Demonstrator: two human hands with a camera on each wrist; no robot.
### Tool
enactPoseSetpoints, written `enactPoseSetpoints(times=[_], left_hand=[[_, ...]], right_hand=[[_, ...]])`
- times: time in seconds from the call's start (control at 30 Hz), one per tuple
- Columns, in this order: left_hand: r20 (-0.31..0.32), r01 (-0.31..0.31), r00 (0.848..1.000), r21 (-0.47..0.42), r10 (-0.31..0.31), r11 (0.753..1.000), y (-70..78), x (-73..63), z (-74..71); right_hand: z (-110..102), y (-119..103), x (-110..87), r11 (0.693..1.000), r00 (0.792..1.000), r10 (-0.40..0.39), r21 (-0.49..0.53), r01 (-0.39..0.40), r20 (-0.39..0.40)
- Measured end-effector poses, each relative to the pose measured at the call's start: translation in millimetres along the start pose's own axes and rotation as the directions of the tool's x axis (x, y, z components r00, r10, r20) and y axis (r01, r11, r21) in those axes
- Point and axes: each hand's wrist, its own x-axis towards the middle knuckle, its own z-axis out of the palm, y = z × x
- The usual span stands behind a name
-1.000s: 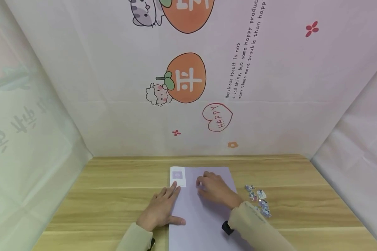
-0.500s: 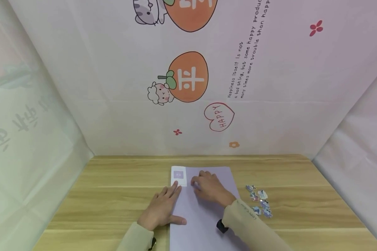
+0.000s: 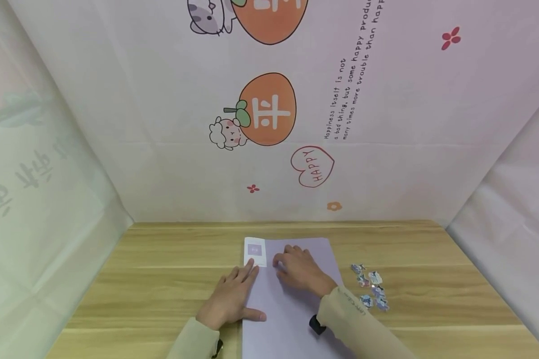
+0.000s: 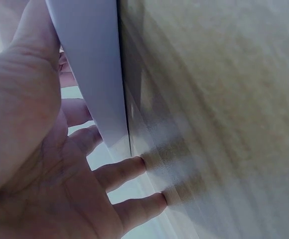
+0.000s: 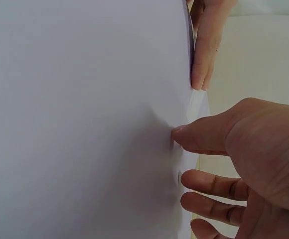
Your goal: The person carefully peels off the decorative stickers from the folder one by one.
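A large lavender sheet or folder (image 3: 274, 309) lies on the wooden table, with a white label (image 3: 254, 245) at its far left corner. My left hand (image 3: 231, 296) rests along the sheet's left edge, thumb on its face; its fingers are spread in the left wrist view, some reaching the table. My right hand (image 3: 300, 269) is over the upper part of the sheet, fingers bent. In the right wrist view its thumb (image 5: 204, 134) touches the lavender surface. A tiny dark mark shows by the fingers; whether they pinch anything is hidden. Several small cut-out stickers (image 3: 375, 277) lie right of the sheet.
Bare wooden tabletop (image 3: 170, 279) extends left of the sheet and beyond the stickers. A white printed cloth (image 3: 184, 189) hangs behind the table, with more cloth at both sides. The right sleeve (image 3: 359, 319) crosses the sheet's right edge.
My right hand shifts slightly left across the sheet, toward the label, then stays there. More of the stickers show beside the sleeve. The left hand keeps its place.
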Motion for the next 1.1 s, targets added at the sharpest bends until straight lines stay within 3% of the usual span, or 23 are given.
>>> enactPoseSetpoints(times=[1.1], left_hand=[[0.0,0.009,1.0,-0.022,-0.009,1.0,-1.1,1.4,1.9]], right_hand=[[-1.2,-3.3,-7.2,1.0,0.998,0.003,-0.029,-0.005,-0.063]])
